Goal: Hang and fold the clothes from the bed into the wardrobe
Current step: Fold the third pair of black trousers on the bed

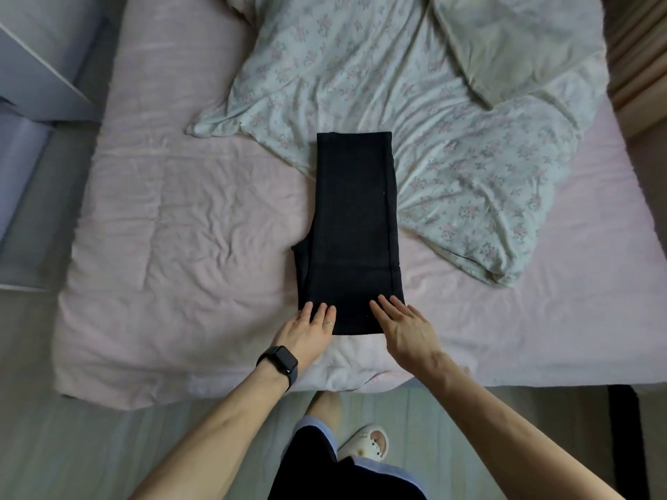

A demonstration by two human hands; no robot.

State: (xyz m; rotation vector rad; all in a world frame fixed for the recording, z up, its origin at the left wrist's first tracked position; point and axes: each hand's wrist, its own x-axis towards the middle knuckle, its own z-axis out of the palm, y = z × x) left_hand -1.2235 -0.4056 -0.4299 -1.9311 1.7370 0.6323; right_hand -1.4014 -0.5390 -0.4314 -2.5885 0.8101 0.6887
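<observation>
The black trousers (355, 225) lie on the bed as one long, narrow strip, leg laid over leg. They run straight away from both hands toward the far side of the mattress. The cloth is dense and matte, with a raised seam down the edge on the right hand's side. A faint cross-line shows just beyond the fingertips. On the left hand's side a small point of fabric juts out partway up the strip.

The left hand (310, 328) rests flat on the near corner of the strip, fingers straight and close together, gripping nothing. It wears a thin ring (328, 323) and, at the wrist, a dark square-faced watch (278, 362) on a band. The right hand (404, 328) lies flat on the opposite near corner, fingers straight and slightly fanned, palm down, also holding nothing. A bare stretch of black cloth shows between the two hands.

Beneath them is a pale pink sheet (180, 247), soft and finely creased. Beyond the right hand a rumpled duvet (451, 138) in pale green with small pink flowers bunches up against the trousers' far end. A matching pillow (516, 41) lies farther off. Well out past the left hand stands a smooth white cabinet (36, 66). Below the arms a white perforated slipper (366, 443) shows on the pale plank floor.
</observation>
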